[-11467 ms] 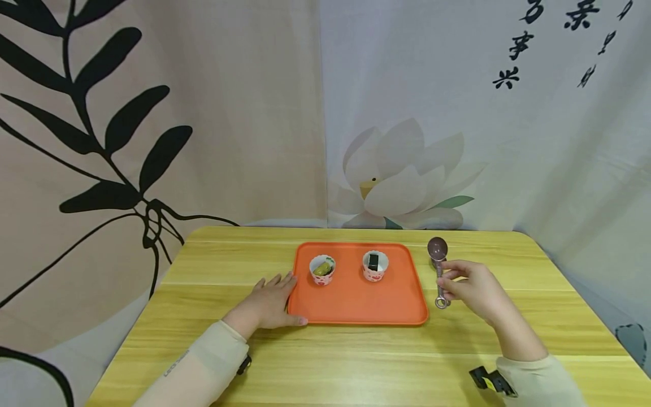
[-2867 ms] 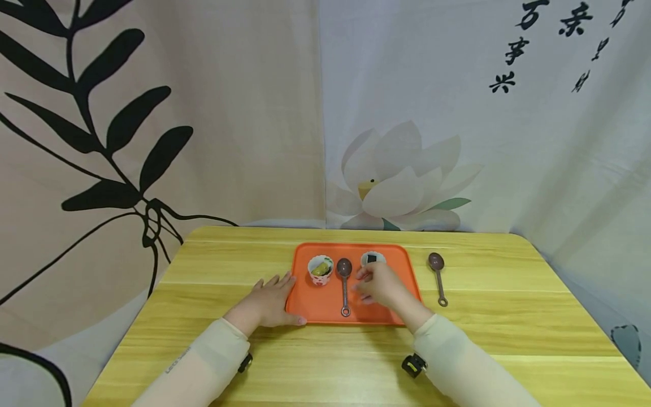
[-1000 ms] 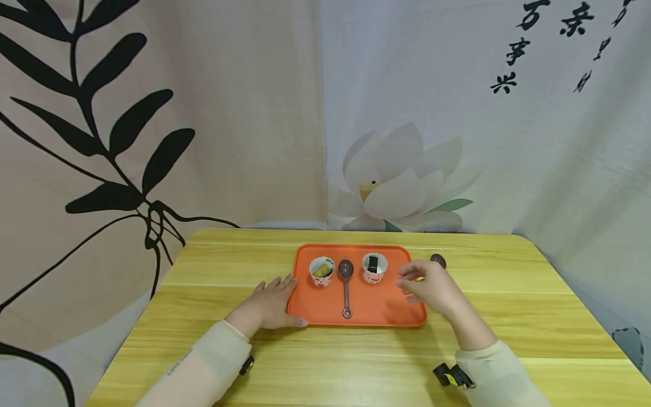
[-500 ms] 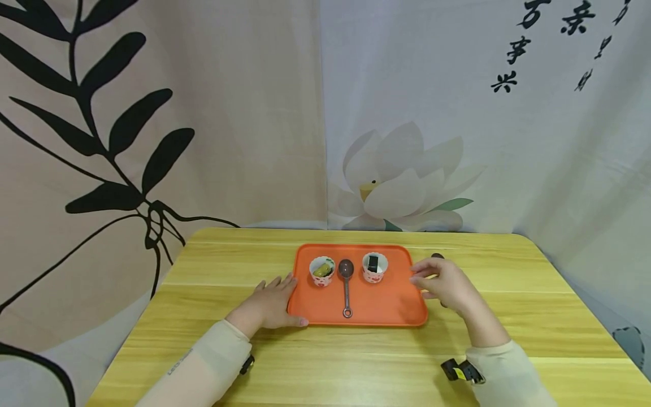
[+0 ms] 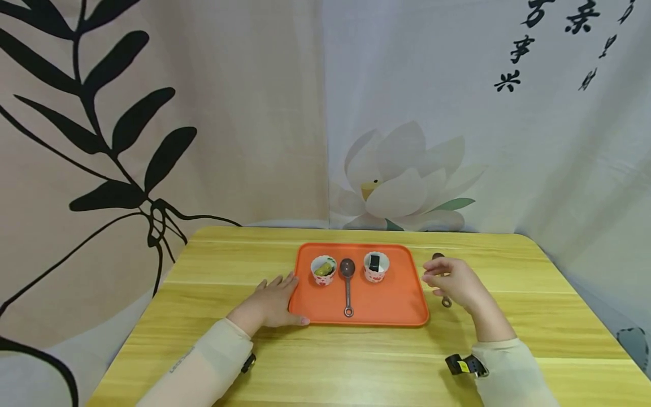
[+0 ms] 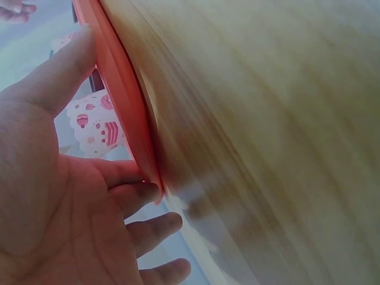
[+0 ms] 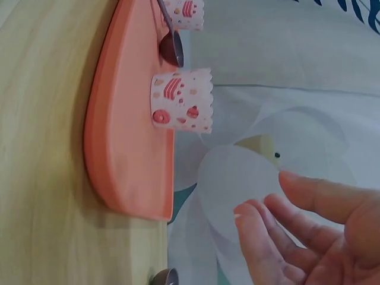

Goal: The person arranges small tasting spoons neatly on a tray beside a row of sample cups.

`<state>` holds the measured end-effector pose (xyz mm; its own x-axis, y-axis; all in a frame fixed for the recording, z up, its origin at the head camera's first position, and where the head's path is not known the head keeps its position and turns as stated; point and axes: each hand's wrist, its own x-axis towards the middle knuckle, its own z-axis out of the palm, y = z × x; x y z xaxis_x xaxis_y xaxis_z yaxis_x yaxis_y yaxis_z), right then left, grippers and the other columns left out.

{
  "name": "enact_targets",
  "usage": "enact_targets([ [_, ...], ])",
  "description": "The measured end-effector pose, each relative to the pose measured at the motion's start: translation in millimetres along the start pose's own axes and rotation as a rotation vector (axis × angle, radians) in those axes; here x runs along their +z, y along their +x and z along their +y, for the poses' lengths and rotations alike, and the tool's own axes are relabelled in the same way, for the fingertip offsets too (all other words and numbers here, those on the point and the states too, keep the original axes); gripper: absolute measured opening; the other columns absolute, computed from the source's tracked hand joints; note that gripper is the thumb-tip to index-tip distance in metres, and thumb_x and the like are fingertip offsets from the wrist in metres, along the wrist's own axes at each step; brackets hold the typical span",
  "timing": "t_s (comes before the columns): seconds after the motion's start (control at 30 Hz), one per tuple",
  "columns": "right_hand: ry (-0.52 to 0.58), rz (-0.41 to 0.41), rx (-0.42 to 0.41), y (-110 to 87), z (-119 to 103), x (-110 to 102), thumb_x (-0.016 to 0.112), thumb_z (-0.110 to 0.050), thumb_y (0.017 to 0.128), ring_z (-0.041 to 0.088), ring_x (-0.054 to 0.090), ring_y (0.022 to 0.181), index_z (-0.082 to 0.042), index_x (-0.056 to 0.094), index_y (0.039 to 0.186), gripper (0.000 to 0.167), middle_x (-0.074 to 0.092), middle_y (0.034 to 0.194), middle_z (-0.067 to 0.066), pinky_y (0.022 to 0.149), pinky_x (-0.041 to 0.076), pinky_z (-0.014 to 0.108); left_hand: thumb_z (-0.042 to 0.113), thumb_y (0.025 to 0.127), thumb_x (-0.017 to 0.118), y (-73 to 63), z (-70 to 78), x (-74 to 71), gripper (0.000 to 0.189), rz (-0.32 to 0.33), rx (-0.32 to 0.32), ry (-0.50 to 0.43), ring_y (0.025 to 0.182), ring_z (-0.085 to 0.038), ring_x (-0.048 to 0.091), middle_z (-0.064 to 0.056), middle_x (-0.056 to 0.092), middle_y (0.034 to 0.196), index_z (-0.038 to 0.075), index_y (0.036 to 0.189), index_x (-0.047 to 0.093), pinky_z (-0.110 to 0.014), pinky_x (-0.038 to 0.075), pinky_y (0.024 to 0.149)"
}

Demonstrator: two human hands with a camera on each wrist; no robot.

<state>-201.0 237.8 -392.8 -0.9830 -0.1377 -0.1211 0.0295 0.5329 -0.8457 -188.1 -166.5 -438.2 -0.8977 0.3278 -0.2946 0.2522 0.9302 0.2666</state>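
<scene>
My left hand (image 5: 272, 305) rests against the left end of the orange tray (image 5: 386, 314), fingers spread; in the left wrist view its thumb (image 6: 71, 65) and fingertips lie along the tray's edge. My right hand (image 5: 460, 285) hovers right of the tray, fingers loosely bent with nothing between them. Partly behind it lies a brown spoon (image 5: 446, 303) on the table, its middle hidden. A matching spoon (image 5: 348, 269) lies on the tray between two patterned paper cups. The left cup (image 5: 324, 279) holds something yellow-green, the right cup (image 5: 375, 277) something black and white.
The wooden table (image 5: 356, 367) extends around the tray on all sides. Behind its far edge hangs a pale curtain (image 5: 254, 113) printed with leaves, a flower and characters.
Earlier my right hand held one spoon at the right; that spoon now lies on the tray between the cups. The empty right hand has since moved right, over the other spoon. The left hand stays put.
</scene>
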Motion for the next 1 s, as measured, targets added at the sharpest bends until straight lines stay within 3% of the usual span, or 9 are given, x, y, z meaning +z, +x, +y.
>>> enact_targets([
  [0.37,0.017,0.039,0.022,7.3,16.9,-7.1,0.065,-0.009,0.098,0.033,0.065,0.098,0.011,0.057,0.126,0.036,0.06,0.118,0.026,0.077,0.06,0.038,0.067,0.082,0.069,-1.9,1.0,-2.3,0.108,-0.008,-0.001,0.001,0.149,-0.041,0.02,-0.013,0.021,0.165,0.002,0.158,0.027,-0.062,0.015,0.117],
  [0.63,0.042,0.068,0.065,13.1,29.8,-9.8,0.063,-0.006,0.098,0.039,0.064,0.105,0.013,0.055,0.128,0.037,0.061,0.116,0.024,0.08,0.059,0.037,0.067,0.082,0.069,-1.1,1.2,-1.6,0.108,-0.011,-0.003,0.0,0.149,-0.041,0.02,-0.012,0.021,0.165,0.003,0.158,0.027,-0.062,0.014,0.118],
  [1.0,0.06,0.12,0.113,19.2,40.2,-17.2,0.064,-0.003,0.097,0.023,0.069,0.091,0.015,0.054,0.129,0.038,0.066,0.106,0.019,0.076,0.06,0.036,0.068,0.082,0.068,-2.0,1.4,-1.7,0.109,-0.009,-0.002,0.001,0.149,-0.041,0.022,-0.013,0.022,0.165,0.003,0.158,0.027,-0.062,0.015,0.117],
])
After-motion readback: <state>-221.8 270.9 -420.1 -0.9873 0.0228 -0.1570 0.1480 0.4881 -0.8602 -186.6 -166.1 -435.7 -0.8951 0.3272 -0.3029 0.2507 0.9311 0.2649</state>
